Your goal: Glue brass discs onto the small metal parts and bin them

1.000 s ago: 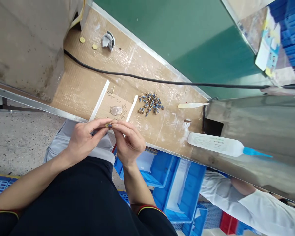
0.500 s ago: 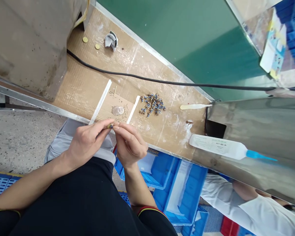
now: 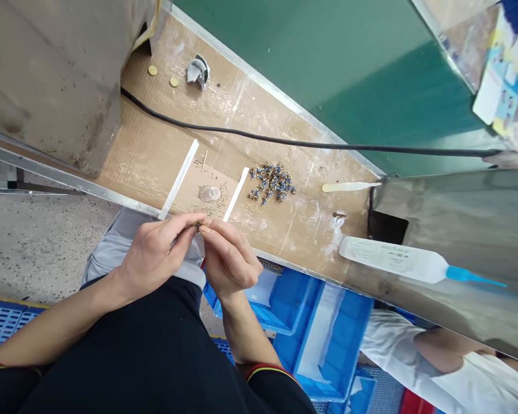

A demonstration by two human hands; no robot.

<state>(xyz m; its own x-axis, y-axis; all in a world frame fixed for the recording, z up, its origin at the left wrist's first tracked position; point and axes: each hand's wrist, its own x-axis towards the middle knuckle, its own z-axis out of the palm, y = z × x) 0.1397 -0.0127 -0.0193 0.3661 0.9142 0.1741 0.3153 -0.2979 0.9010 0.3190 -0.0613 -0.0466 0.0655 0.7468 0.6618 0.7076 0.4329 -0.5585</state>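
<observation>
My left hand (image 3: 155, 247) and my right hand (image 3: 231, 256) meet fingertip to fingertip above the table's near edge. Both are closed in a pinch. Between them sits a small dark part (image 3: 198, 227), mostly covered by the fingers, so its shape cannot be made out. Just beyond the hands, a small clear dish (image 3: 210, 194) rests between two white tape strips, with tiny thin pieces scattered around it. To the right of the strips lies a pile of small blue and gold metal parts (image 3: 273, 183).
A black cable (image 3: 242, 133) crosses the table. At the right are a white bottle with a blue nozzle (image 3: 395, 260) and a pale stick (image 3: 349, 187). Blue bins (image 3: 328, 345) stand below the edge. Another person's arm (image 3: 444, 348) shows lower right.
The fingertips have closed further over the small part, hiding the yellowish face that showed before. The view has shifted slightly; both hands stay in nearly the same place.
</observation>
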